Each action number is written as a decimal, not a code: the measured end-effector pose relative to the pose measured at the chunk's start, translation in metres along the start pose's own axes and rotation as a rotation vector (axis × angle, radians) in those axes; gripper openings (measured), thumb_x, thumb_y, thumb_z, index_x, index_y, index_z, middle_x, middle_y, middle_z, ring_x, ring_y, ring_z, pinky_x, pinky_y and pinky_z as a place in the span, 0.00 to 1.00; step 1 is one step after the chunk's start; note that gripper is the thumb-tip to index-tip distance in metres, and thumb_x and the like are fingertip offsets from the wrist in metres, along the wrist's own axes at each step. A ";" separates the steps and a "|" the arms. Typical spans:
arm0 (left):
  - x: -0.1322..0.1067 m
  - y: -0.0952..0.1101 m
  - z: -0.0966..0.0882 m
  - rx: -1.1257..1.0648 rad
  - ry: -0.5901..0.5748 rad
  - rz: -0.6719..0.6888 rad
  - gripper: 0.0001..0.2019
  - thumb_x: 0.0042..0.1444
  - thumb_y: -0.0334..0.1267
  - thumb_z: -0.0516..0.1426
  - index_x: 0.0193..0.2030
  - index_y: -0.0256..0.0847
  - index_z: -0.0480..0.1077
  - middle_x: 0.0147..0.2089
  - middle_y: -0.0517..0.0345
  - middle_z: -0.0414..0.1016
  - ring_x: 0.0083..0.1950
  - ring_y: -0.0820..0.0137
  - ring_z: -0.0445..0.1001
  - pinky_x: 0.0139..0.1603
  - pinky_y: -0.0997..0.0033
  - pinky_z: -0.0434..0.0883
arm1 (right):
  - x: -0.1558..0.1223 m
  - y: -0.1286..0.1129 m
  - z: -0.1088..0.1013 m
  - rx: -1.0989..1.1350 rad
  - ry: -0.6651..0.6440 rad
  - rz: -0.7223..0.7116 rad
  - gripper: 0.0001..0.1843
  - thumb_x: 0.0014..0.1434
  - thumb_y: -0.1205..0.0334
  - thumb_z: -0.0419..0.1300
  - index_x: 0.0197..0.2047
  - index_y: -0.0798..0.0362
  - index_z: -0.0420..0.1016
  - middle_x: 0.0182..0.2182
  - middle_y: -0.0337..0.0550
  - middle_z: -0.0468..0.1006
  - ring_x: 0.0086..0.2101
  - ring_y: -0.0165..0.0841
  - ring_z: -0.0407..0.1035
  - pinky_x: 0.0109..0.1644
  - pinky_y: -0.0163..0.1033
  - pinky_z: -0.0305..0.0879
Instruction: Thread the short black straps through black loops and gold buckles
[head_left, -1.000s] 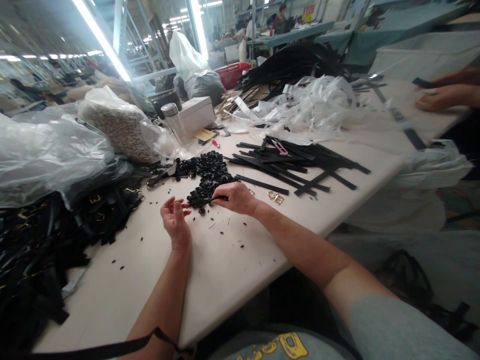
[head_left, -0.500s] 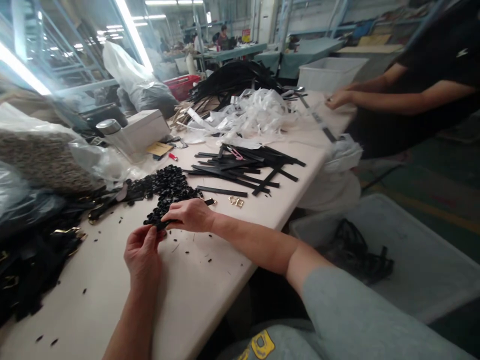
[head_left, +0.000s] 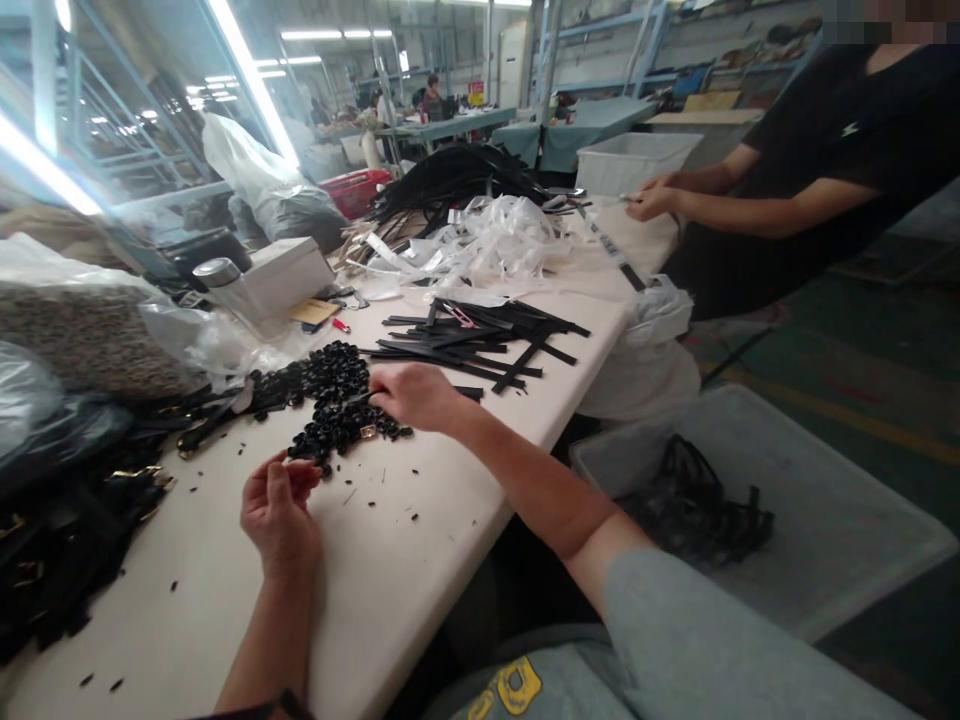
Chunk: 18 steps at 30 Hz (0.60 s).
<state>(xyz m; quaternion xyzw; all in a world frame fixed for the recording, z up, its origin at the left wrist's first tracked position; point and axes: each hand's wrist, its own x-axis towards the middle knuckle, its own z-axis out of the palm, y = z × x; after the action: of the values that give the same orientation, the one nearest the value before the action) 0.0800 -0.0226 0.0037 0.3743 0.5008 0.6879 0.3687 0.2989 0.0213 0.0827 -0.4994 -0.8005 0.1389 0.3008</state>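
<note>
My right hand (head_left: 416,395) rests on the near edge of a heap of small black loops (head_left: 330,385) on the pale table (head_left: 420,520). Its fingers are closed on a thin black strap (head_left: 470,393) that pokes out on both sides of the hand. My left hand (head_left: 277,512) hovers nearer to me, just short of the heap, its fingertips pinched together on something I cannot make out. A small gold buckle (head_left: 367,432) lies among the loops between my hands. Tiny black scraps dot the table around them.
Loose black straps (head_left: 487,335) lie beyond my right hand, with white ribbons (head_left: 495,235) behind them. A white box (head_left: 289,268), a lidded bottle (head_left: 217,275) and plastic bags stand at left, above black belts (head_left: 60,540). A floor bin (head_left: 825,520) holds straps. A co-worker's hands (head_left: 651,200) work at far right.
My right hand has moved away from the left, farther up the loop heap with the strap. My left hand stayed low and pinched. The view swung right, showing the co-worker and bin.
</note>
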 end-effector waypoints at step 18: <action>0.013 -0.007 -0.005 -0.152 0.114 -0.159 0.15 0.49 0.46 0.61 0.38 0.37 0.71 0.28 0.60 0.75 0.26 0.75 0.73 0.26 0.77 0.66 | -0.048 0.064 0.076 0.663 0.344 0.388 0.10 0.52 0.56 0.61 0.27 0.54 0.70 0.49 0.51 0.74 0.47 0.36 0.69 0.53 0.46 0.63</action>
<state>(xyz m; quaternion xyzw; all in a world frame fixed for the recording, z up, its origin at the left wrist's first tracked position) 0.0710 -0.0115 -0.0023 0.2646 0.4955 0.7125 0.4205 0.3131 0.0147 -0.0262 -0.5329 -0.5415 0.3576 0.5430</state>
